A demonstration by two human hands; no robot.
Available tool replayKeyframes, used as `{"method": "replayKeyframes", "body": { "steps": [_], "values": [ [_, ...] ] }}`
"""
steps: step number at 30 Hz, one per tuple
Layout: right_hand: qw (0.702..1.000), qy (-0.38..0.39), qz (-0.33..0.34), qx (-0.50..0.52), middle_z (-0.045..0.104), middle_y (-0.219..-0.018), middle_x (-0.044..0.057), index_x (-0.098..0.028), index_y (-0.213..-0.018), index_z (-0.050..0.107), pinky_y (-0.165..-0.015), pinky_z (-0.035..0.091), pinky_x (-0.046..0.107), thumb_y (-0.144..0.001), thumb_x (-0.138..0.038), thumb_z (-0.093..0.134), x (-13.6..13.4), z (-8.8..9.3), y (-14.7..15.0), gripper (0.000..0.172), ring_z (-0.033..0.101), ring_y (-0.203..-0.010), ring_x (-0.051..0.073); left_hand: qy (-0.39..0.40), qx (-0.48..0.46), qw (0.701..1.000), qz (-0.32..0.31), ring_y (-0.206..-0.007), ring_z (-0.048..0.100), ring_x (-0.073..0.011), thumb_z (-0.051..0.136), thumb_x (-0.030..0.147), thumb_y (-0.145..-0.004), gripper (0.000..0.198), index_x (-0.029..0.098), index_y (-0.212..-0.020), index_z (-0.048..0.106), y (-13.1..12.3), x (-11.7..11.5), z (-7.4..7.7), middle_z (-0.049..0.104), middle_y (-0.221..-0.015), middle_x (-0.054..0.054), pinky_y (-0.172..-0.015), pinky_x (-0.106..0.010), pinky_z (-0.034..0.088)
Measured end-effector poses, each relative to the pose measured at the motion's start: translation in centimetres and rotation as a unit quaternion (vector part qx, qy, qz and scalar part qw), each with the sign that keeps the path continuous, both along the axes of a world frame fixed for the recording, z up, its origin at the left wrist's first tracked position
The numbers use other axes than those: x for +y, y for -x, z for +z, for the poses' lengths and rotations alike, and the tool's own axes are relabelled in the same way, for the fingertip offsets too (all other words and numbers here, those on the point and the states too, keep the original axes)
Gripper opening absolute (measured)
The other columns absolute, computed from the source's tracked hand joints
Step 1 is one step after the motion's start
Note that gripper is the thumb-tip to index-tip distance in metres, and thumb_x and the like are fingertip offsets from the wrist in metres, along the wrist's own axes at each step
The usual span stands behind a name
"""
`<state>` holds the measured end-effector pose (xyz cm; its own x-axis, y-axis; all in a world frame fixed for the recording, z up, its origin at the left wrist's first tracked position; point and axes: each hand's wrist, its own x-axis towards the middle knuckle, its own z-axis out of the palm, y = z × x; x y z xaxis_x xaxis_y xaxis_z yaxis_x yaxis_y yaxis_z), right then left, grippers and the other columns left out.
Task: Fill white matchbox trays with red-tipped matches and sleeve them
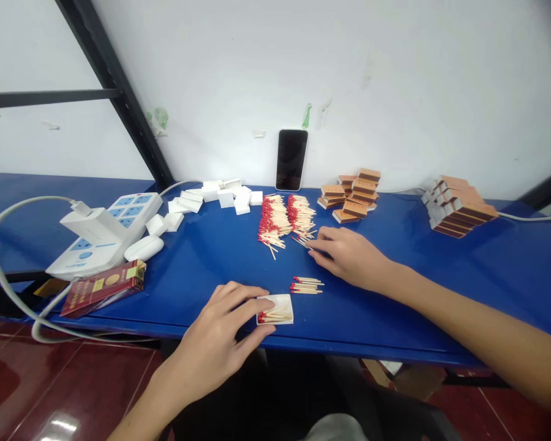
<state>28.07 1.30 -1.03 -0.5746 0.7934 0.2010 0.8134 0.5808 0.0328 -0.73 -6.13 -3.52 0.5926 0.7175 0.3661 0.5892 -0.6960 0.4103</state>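
Observation:
My left hand (pixel 220 334) rests near the table's front edge, thumb and fingers closed on the left end of a small white matchbox tray (pixel 278 309) that holds a few red-tipped matches. My right hand (pixel 346 254) lies palm down further back, its fingertips pinched at loose matches at the near edge of two match piles (pixel 284 217). A small bundle of matches (pixel 307 285) lies on the blue table (pixel 211 263) between the two hands.
Empty white trays (pixel 215 197) lie at the back left, brown matchbox sleeves (pixel 352 195) at the back middle, filled boxes (pixel 457 206) at the right. A phone (pixel 291 159) leans on the wall. A power strip (pixel 105 233), white case (pixel 144 248) and red packet (pixel 104 286) sit left.

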Motion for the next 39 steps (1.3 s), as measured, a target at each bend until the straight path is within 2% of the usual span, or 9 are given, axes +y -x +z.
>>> {"method": "replayKeyframes", "body": {
  "steps": [8, 14, 20, 23, 26, 30, 32, 36, 39],
  "values": [
    [0.999, 0.005, 0.015, 0.04, 0.064, -0.089, 0.008, -0.016, -0.087, 0.073, -0.073, 0.041, 0.033, -0.097, -0.025, 0.048, 1.4, -0.4, 0.5, 0.028, 0.057, -0.08, 0.02, 0.008, 0.005, 1.0, -0.002, -0.107, 0.059, -0.0223, 0.06, 0.03, -0.097, 0.021, 0.027, -0.117, 0.062, 0.1, -0.1, -0.2, 0.065, -0.123, -0.004, -0.102, -0.044, 0.039],
    [0.991, 0.096, 0.053, 0.078, 0.068, -0.088, 0.006, -0.021, -0.089, 0.074, -0.074, 0.044, 0.032, -0.093, -0.021, 0.056, -1.9, 1.1, 0.2, 0.019, 0.062, -0.084, 0.019, 0.014, 0.001, 1.0, -0.003, -0.107, 0.059, -0.0227, 0.06, 0.029, -0.096, 0.021, 0.027, -0.117, 0.062, 0.1, -0.1, -0.1, 0.065, -0.123, -0.005, -0.1, -0.043, 0.04],
    [0.985, 0.153, 0.058, 0.053, 0.067, -0.091, 0.007, -0.019, -0.095, 0.071, -0.076, 0.042, 0.036, -0.098, -0.033, 0.05, -4.5, 2.8, 1.9, 0.026, 0.062, -0.083, 0.021, 0.014, -0.002, 1.0, -0.008, -0.107, 0.059, -0.0223, 0.06, 0.029, -0.096, 0.021, 0.026, -0.117, 0.062, 0.1, -0.1, -0.1, 0.065, -0.123, -0.005, -0.1, -0.043, 0.039],
    [0.983, 0.175, 0.059, 0.024, 0.066, -0.094, 0.007, -0.018, -0.094, 0.066, -0.079, 0.039, 0.037, -0.099, -0.038, 0.05, -4.1, 3.3, 2.7, 0.027, 0.06, -0.082, 0.021, 0.017, -0.001, 1.0, -0.004, -0.107, 0.06, -0.0221, 0.06, 0.029, -0.096, 0.02, 0.026, -0.116, 0.063, 0.0, 0.0, -0.1, 0.065, -0.123, -0.004, -0.1, -0.043, 0.039],
    [0.976, 0.204, 0.069, -0.028, 0.065, -0.094, 0.007, -0.017, -0.092, 0.061, -0.079, 0.037, 0.038, -0.103, -0.034, 0.04, -3.2, 3.8, 3.1, 0.03, 0.059, -0.082, 0.022, 0.019, 0.0, 1.0, -0.003, -0.107, 0.059, -0.0216, 0.059, 0.03, -0.097, 0.021, 0.027, -0.118, 0.061, 0.1, 0.0, 0.0, 0.065, -0.122, -0.003, -0.102, -0.042, 0.038],
    [0.962, 0.248, 0.102, -0.054, 0.064, -0.091, 0.006, -0.018, -0.09, 0.058, -0.071, 0.038, 0.033, -0.103, -0.033, 0.039, -2.1, 4.1, 2.8, 0.028, 0.06, -0.08, 0.02, 0.026, 0.0, 1.0, -0.001, -0.109, 0.058, -0.021, 0.059, 0.03, -0.097, 0.028, 0.028, -0.125, 0.056, 0.0, -0.1, 0.1, 0.065, -0.123, -0.002, -0.103, -0.041, 0.037],
    [0.963, 0.24, 0.107, -0.063, 0.063, -0.091, 0.005, -0.017, -0.091, 0.057, -0.063, 0.038, 0.03, -0.102, -0.031, 0.04, -2.0, 3.8, 2.7, 0.024, 0.06, -0.076, 0.019, 0.031, 0.002, 1.0, 0.002, -0.111, 0.058, -0.021, 0.06, 0.031, -0.097, 0.031, 0.029, -0.127, 0.054, 0.0, -0.2, 0.1, 0.065, -0.124, -0.002, -0.104, -0.041, 0.036],
    [0.971, 0.155, 0.119, -0.135, 0.06, -0.09, 0.006, -0.015, -0.095, 0.055, -0.052, 0.03, 0.03, -0.096, -0.013, 0.045, -2.6, 3.0, 2.5, 0.01, 0.054, -0.061, 0.015, 0.037, 0.005, 0.999, 0.006, -0.111, 0.058, -0.0209, 0.059, 0.032, -0.097, 0.031, 0.03, -0.127, 0.053, 0.0, -0.2, 0.1, 0.065, -0.125, -0.001, -0.105, -0.041, 0.036],
    [0.974, 0.135, 0.129, -0.132, 0.058, -0.09, 0.006, -0.014, -0.097, 0.054, -0.051, 0.031, 0.029, -0.093, -0.004, 0.043, -2.9, 2.5, 2.3, 0.015, 0.05, -0.057, 0.014, 0.035, 0.0, 0.999, 0.013, -0.111, 0.059, -0.0212, 0.06, 0.032, -0.097, 0.034, 0.03, -0.129, 0.053, -0.1, -0.2, 0.1, 0.065, -0.124, -0.001, -0.105, -0.042, 0.036]
  ]
}}
